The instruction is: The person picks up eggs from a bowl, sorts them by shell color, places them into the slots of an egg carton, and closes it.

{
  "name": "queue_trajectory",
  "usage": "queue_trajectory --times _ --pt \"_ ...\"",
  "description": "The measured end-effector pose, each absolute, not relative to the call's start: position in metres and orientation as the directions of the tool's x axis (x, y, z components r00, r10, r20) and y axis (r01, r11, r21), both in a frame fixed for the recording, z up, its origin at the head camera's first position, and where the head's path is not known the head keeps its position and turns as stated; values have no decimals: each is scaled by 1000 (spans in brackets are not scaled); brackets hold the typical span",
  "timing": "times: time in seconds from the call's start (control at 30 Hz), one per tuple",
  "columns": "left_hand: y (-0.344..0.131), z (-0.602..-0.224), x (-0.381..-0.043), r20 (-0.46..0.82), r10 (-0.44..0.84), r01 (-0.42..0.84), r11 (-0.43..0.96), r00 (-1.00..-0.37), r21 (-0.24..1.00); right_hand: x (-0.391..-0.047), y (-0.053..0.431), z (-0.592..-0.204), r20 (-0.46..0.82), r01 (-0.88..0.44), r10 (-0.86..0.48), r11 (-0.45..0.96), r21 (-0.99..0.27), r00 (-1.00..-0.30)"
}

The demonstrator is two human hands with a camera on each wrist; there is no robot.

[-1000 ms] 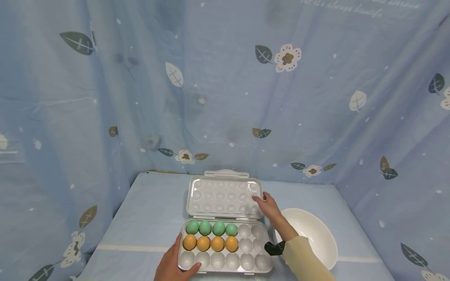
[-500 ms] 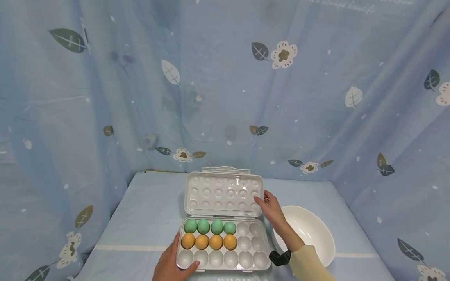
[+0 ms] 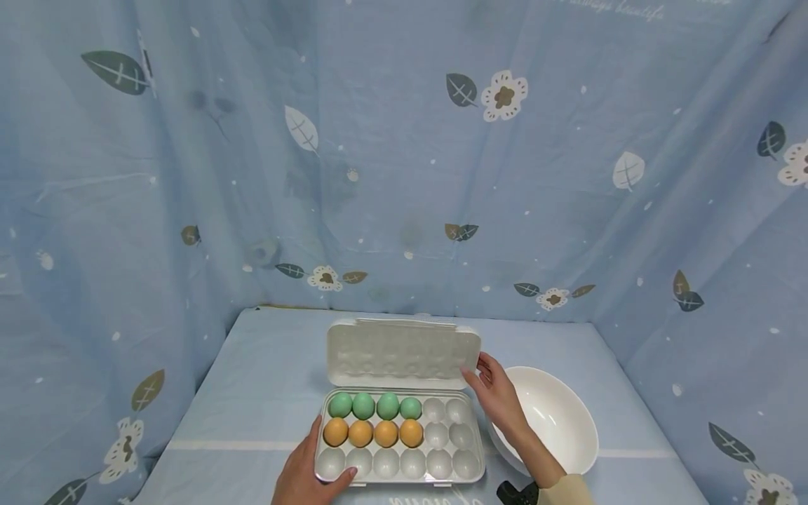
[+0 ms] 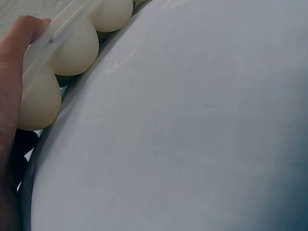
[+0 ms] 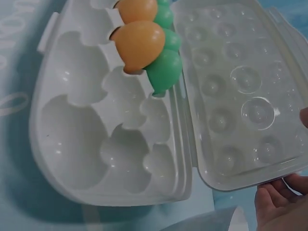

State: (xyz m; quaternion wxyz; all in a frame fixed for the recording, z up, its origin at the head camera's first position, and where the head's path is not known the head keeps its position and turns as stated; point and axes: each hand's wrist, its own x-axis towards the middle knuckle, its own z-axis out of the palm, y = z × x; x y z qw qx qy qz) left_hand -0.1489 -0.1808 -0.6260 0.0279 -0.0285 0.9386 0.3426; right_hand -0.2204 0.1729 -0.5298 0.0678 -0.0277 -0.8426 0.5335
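A pale plastic egg box (image 3: pixel 438 464) lies on the table. Its back row bears several green eggs (image 3: pixel 388 405), and the middle row several orange eggs (image 3: pixel 386 433); the cups at the right and along the front row hold none. My left hand (image 3: pixel 307 471) grips the box at its left front corner, thumb over the rim; the left wrist view shows the rounded undersides of the cups (image 4: pixel 77 50). My right hand (image 3: pixel 499 401) holds the hinged lid (image 3: pixel 404 351) by its right edge. The lid stands tilted up behind the tray. Dimples line its inside (image 5: pixel 240 103).
A large white bowl (image 3: pixel 558 414) stands just right of the egg box, beside my right forearm. Blue cloth covers the table (image 3: pixel 265 365). A patterned blue curtain (image 3: pixel 391 175) hangs behind and on both sides.
The lid has swung up from lying back to a steeper tilt, its far edge coming toward me with my right hand. The left hand keeps its hold on the box; the eggs stay in place.
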Motion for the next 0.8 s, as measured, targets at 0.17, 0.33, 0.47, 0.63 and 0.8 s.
queue_trajectory --times 0.17,0.33,0.47,0.63,0.8 --pt "-179 -624 -149 -83 -42 -86 757 -996 648 -205 176 -529 97 -34 120 446 -895 -988" --pt "-181 -627 -148 -65 -38 -72 737 -997 673 -192 179 -532 84 -17 125 462 -887 -989" --pt "-185 -628 -149 -58 -30 -63 689 -998 722 -183 180 -534 106 -36 122 473 -880 -987" --pt "-189 -616 -149 -5 -16 -14 645 -1000 764 -175 180 -537 129 -48 124 513 -857 -984" --pt "-190 -585 -147 105 -20 70 619 -994 783 -168 180 -541 117 -37 122 519 -854 -986"
